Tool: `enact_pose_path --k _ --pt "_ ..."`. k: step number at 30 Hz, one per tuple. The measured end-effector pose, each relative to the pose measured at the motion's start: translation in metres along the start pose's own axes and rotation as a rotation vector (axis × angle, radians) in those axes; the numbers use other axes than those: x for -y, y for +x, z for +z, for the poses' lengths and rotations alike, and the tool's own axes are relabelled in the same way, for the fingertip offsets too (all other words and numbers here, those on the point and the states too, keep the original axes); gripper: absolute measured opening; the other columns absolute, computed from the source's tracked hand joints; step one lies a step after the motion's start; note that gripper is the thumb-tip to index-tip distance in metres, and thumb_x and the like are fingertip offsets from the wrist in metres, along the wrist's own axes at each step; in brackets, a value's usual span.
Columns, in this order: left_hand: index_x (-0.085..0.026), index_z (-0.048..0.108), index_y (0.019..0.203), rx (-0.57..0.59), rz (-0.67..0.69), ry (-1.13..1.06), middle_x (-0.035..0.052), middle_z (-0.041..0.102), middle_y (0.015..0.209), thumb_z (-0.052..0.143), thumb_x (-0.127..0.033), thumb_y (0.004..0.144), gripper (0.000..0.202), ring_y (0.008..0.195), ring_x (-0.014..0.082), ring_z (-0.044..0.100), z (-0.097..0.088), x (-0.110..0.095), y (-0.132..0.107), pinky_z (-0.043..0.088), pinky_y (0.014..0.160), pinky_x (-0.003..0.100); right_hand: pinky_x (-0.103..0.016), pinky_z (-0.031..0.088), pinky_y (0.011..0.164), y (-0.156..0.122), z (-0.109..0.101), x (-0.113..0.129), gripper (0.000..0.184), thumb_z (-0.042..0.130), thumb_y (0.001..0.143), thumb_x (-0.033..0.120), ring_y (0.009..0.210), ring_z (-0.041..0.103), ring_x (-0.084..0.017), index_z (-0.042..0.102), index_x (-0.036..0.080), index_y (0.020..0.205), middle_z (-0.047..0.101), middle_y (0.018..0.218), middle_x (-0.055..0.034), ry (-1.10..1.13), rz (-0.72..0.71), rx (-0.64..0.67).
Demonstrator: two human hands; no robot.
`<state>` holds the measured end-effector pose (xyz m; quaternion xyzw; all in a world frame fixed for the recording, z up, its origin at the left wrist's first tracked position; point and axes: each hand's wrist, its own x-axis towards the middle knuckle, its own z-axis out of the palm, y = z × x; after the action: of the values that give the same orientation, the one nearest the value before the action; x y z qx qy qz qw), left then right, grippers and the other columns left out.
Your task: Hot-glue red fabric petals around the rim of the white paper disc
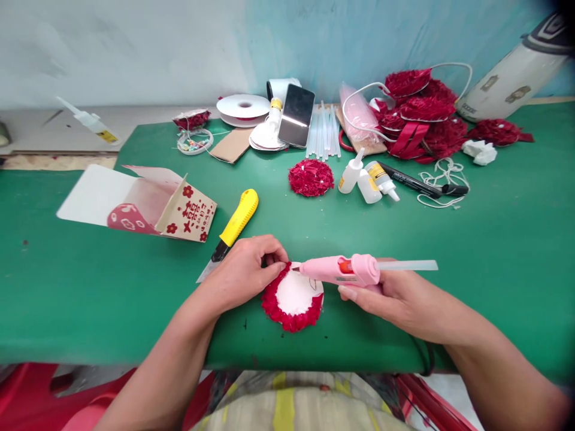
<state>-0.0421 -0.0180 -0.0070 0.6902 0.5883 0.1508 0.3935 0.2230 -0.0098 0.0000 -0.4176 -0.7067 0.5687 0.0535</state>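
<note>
My right hand (395, 299) is closed round the handle of a pink hot glue gun (335, 269), with a clear glue stick (411, 265) jutting from its back. The nozzle points left at the upper edge of a white round disc (294, 293). Gathered red ribbon (291, 322) covers the disc's left and lower rim; white shows in the middle and at the upper right. My left hand (251, 266) pinches the red ribbon at the top left of the disc, close to the nozzle. Beside that hand lies a yellow box cutter (240, 216) with its blade out.
An open printed carton (188, 212) stands at left. A finished-looking red rosette (311, 178), glue bottles (351, 172) and a black marker (411, 179) lie ahead. Behind are a phone (296, 115), glue sticks (323, 131), a ribbon spool (242, 108) and piled red rosettes (422, 114).
</note>
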Motion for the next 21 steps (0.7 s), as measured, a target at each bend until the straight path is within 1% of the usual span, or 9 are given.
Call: enact_pose_path --k 3,6,9,12,16,21 --pt "-0.017 0.064 0.075 0.003 -0.003 -0.029 -0.0003 0.062 0.073 0.055 -0.020 0.082 0.011 0.062 0.0106 0.055 -0.001 0.000 -0.001 0.042 0.055 0.020 -0.022 0.036 0.052 0.003 0.003 0.006 0.033 0.046 0.096 0.043 0.060 0.043 -0.011 0.062 0.020 0.080 0.051 0.070 0.0019 -0.018 -0.128 -0.016" --pt "-0.017 0.064 0.075 -0.001 -0.002 -0.043 -0.0003 0.062 0.073 0.056 -0.020 0.081 0.011 0.062 0.0105 0.055 0.000 -0.001 0.000 0.042 0.055 0.020 -0.023 0.042 0.060 0.006 0.008 0.010 0.027 0.046 0.096 0.037 0.067 0.049 -0.013 0.064 0.020 0.085 0.058 0.078 0.0007 -0.023 -0.181 -0.030" --pt "-0.016 0.064 0.075 -0.011 0.000 -0.068 -0.0003 0.062 0.072 0.057 -0.020 0.081 0.011 0.062 0.0105 0.055 0.000 -0.002 0.000 0.042 0.054 0.020 -0.023 0.041 0.058 0.008 0.012 0.010 0.023 0.046 0.096 0.033 0.066 0.047 -0.013 0.061 0.020 0.087 0.057 0.077 0.0008 -0.031 -0.206 -0.045" --pt "-0.016 0.065 0.075 -0.016 -0.001 -0.106 -0.0004 0.061 0.072 0.057 -0.020 0.081 0.011 0.061 0.0102 0.054 0.000 -0.002 0.001 0.042 0.054 0.020 -0.023 0.038 0.057 0.008 0.013 0.008 0.021 0.047 0.095 0.031 0.064 0.044 -0.012 0.055 0.020 0.080 0.054 0.074 0.0019 -0.073 -0.216 -0.061" --pt "-0.016 0.065 0.075 -0.008 -0.008 -0.155 -0.0004 0.060 0.072 0.058 -0.021 0.082 0.010 0.061 0.0097 0.053 0.001 -0.002 0.001 0.041 0.053 0.020 -0.023 0.036 0.055 0.008 0.013 0.007 0.026 0.047 0.096 0.032 0.063 0.042 -0.011 0.048 0.020 0.072 0.051 0.072 0.0029 -0.109 -0.210 -0.061" --pt "-0.015 0.065 0.078 -0.038 -0.015 -0.239 0.0007 0.060 0.074 0.059 -0.022 0.082 0.010 0.061 0.0104 0.052 0.002 -0.003 0.001 0.042 0.054 0.021 -0.023 0.037 0.054 0.006 0.013 0.007 0.027 0.046 0.096 0.033 0.062 0.043 -0.012 0.048 0.020 0.073 0.052 0.072 0.0026 -0.137 -0.215 -0.063"
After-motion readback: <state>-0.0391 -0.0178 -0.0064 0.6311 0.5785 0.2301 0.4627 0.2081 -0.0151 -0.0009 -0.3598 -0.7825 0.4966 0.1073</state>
